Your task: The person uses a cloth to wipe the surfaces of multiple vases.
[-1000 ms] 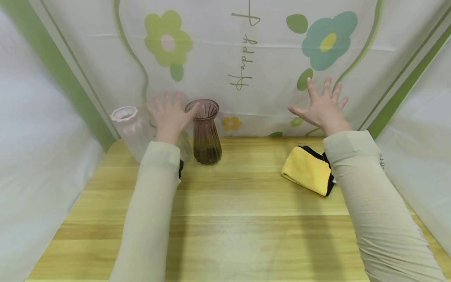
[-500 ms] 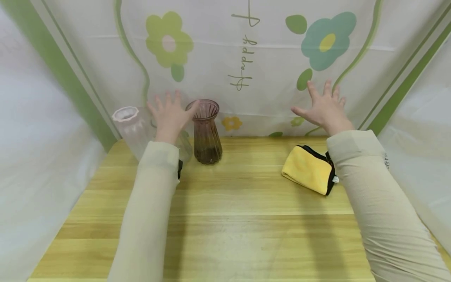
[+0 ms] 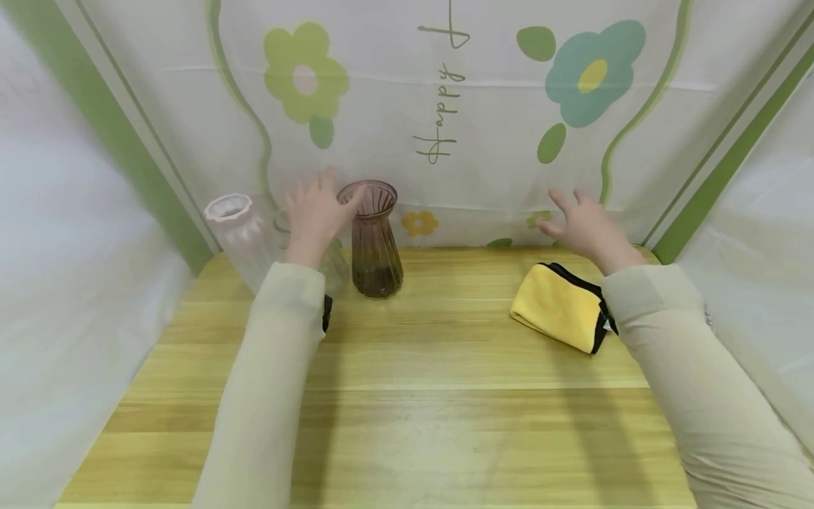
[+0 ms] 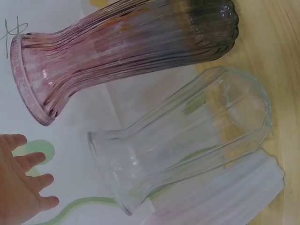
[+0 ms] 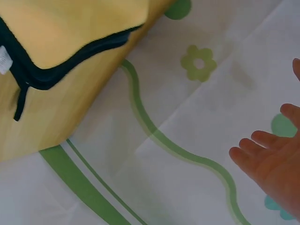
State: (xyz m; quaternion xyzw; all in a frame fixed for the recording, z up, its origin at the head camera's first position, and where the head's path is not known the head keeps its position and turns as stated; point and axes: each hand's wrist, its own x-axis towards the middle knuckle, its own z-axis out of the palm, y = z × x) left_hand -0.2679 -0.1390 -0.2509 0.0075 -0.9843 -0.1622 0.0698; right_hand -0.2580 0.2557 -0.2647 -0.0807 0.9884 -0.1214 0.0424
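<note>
Nearest, a pale wooden table point(image 3: 439, 438), crossed at either side by a cream left sleeve point(image 3: 261, 382) and right sleeve point(image 3: 687, 367) stretched forward. Farther in, on the right half, a folded yellow cloth point(image 3: 558, 307) with black edging, lying low, long axis roughly side to side, right end slightly closer to the person. Much nearer the right hand point(image 3: 588, 227) than the left hand point(image 3: 314, 215): below the right one and back toward the body, untouched.

Slightly farther, upright on the left half, long axes vertical: a purple vase point(image 3: 376, 251), a clear vase point(image 4: 173, 140) beside it to the left, and a pinkish-white vase point(image 3: 237, 230) farthest left. In the air by their mouths, the left hand, thumb over the purple rim in the head view; contact there impossible to tell. Visible fingers apart from every vase in the left wrist view.

Both hands well apart, fingers loosely extended, apparently holding nothing. Farthest, a white backdrop point(image 3: 490, 170) with "Happy" lettering point(image 3: 435, 116).
</note>
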